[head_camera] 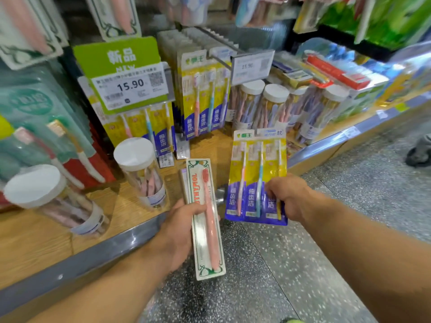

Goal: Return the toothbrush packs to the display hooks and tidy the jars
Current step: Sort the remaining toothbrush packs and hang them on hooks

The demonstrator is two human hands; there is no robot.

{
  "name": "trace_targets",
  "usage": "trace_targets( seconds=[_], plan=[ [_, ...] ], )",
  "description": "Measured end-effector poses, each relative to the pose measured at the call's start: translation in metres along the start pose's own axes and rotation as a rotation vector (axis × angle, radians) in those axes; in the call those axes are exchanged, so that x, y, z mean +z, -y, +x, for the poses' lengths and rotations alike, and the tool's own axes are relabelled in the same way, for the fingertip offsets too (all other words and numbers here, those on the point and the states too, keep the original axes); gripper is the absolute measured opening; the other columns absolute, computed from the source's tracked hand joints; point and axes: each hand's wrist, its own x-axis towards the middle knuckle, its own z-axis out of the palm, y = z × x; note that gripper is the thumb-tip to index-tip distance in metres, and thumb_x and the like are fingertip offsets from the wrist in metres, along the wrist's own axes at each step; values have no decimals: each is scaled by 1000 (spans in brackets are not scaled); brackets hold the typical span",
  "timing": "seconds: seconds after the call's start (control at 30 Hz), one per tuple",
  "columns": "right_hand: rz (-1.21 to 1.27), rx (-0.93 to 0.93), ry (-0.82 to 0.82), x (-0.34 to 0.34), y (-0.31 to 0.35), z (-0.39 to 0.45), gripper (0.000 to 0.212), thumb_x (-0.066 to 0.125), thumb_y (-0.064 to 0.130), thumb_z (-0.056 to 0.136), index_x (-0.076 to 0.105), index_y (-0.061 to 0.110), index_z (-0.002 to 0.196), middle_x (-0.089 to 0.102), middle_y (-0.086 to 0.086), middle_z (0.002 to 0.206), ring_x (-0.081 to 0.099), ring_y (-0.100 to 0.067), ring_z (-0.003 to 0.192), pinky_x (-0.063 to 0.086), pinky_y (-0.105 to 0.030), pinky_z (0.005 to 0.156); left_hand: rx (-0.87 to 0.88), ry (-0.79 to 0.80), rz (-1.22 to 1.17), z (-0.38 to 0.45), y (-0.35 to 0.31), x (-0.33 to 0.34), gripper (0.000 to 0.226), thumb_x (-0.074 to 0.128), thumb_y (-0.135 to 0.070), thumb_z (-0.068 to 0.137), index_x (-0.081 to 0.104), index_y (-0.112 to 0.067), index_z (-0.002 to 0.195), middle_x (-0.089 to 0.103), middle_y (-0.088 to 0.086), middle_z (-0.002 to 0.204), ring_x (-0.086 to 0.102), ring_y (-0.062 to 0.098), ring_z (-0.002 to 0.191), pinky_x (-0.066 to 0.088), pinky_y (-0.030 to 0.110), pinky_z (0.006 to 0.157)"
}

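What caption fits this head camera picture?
Left hand holds a single pink toothbrush pack; right hand holds a three-brush pack before the display hooks.

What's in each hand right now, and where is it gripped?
Left hand grips the single pink toothbrush pack around its middle. Right hand pinches the yellow three-brush pack at its lower right part.

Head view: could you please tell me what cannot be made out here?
- Small print on the 15.90 price tag: too small.
- Three-brush pack: lower right corner hidden by the right hand.
- Packs hanging top left: blurred, cut by the edge.
- Left hand fingertips: hidden behind the single-brush pack.
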Motion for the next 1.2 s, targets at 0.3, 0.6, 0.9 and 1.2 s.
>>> trace_targets(
  seconds=[0.3, 0.6, 0.9, 1.2],
  plan=[
    [69, 49, 147, -76, -17, -43, 34, 61, 7, 75, 66, 1, 108, 73, -30, 102, 70, -37, 76, 62, -54, 72, -45, 46, 86, -40, 16, -1, 33, 67, -3, 93, 67, -15, 124, 77, 11, 111, 72, 33, 107, 54, 51, 99],
    [85, -43, 402, -89, -14, -94, 24, 56, 8, 90, 68, 1, 109, 75, -24, 95, 72, -32, 66, 61, -49, 75, 61, 43, -12, -88, 10, -5, 38, 75, -16, 89, 65, -20, 125, 78, 9, 110, 75, 31, 103, 55, 51, 96],
    [214, -229, 563, -54, 13, -150, 20, 52, -4, 92, 62, 8, 105, 70, -30, 104, 74, -31, 68, 63, -45, 63, 230, 97, -234, -123, -55, 4, 22, 62, -16, 98, 68, -24, 118, 76, 14, 115, 75, 31, 102, 54, 56, 96],
    [256, -285, 720, -39, 18, -188, 37, 62, -5, 79, 61, -1, 115, 63, -38, 119, 67, -51, 102, 50, -67, 99, 316, 223, -140, -148, -73, -5, 57, 78, -27, 82, 60, -14, 134, 74, 17, 121, 71, 38, 111, 54, 55, 99]
  ],
)
